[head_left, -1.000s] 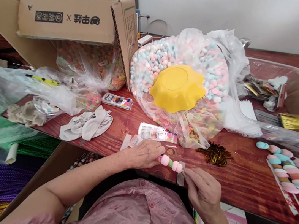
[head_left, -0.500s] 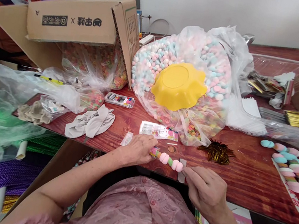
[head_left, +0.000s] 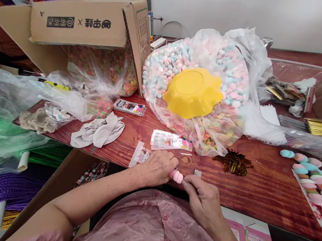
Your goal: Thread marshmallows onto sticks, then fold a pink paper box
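A candy skewer (head_left: 177,176) with pink marshmallow pieces shows between my two hands at the table's front edge. My left hand (head_left: 159,168) is closed around it and covers most of its length. From under that hand, a clear printed plastic bag (head_left: 141,155) sticks out to the left; how far the skewer lies inside it is hidden. My right hand (head_left: 202,194) pinches the skewer's right end with thumb and fingers. Just behind my left hand lie flat printed bags (head_left: 170,141). Dark gold twist ties (head_left: 234,162) are heaped to the right.
A yellow scalloped bowl (head_left: 193,93) rests upside down on a big bag of marshmallows (head_left: 166,65). Finished-looking candy skewers (head_left: 321,182) lie at right, before a clear plastic bin (head_left: 309,142). At left are a cardboard box (head_left: 81,23) and grey cloth sleeves (head_left: 98,130).
My right hand has moved left, and my left hand slightly right, so they are closer together. Less of the candy skewer shows between them, and more of the bag shows left of my left hand.
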`<state>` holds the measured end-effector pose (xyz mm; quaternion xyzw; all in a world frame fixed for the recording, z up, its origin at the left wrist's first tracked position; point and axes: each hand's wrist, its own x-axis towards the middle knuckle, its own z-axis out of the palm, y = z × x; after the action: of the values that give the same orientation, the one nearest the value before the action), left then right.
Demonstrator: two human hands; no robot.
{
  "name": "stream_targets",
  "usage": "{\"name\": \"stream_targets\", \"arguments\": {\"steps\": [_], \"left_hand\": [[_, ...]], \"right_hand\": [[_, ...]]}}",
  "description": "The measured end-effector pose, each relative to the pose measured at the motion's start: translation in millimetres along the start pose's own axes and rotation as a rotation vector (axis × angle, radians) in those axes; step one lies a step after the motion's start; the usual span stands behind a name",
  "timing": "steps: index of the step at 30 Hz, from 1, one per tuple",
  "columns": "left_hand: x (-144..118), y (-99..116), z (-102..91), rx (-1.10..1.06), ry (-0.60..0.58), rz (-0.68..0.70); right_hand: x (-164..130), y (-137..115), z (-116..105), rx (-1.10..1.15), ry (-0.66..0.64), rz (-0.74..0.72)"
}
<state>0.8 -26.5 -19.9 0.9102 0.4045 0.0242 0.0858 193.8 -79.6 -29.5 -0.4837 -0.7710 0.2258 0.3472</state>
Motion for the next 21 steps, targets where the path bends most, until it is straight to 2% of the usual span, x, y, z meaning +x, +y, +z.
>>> {"name": "stream_targets", "arguments": {"steps": [5,7,10,11,13,15,16,18,21], "left_hand": [[2,6,4.6,-0.098,-0.035,0.015],[0,3,-2.7,-0.222,-0.014,0.034],[-4,-9,-24.8,-0.481,0.033,0.044],[-5,-14,-31.8,-0.572,0.011,0.034],[-4,-21,-39.1,-0.778,-0.122,0.02],[0,-21,-36.3,-1.026,-0.299,-0.013],[1,-19,-32.1,-1.148,-0.35,-0.052],[4,-9,-23.0,-1.331,-0.368,-0.157],[4,7,-16.4,-1.411,-0.372,-0.223]], "right_hand": [[14,-1,22,-0.065,0.002,-0.102],[18,2,20,-0.096,-0.001,-0.132],[21,10,7,-0.086,-0.021,-0.185],[21,12,1,-0.075,-0.022,-0.21],[21,15,-10,-0.06,-0.026,-0.258],[22,15,-16,-0.049,-0.032,-0.29],[23,13,-16,-0.033,-0.031,-0.288],[27,8,-13,0.039,-0.014,-0.257],[34,2,-3,0.19,0.007,-0.22]]}}
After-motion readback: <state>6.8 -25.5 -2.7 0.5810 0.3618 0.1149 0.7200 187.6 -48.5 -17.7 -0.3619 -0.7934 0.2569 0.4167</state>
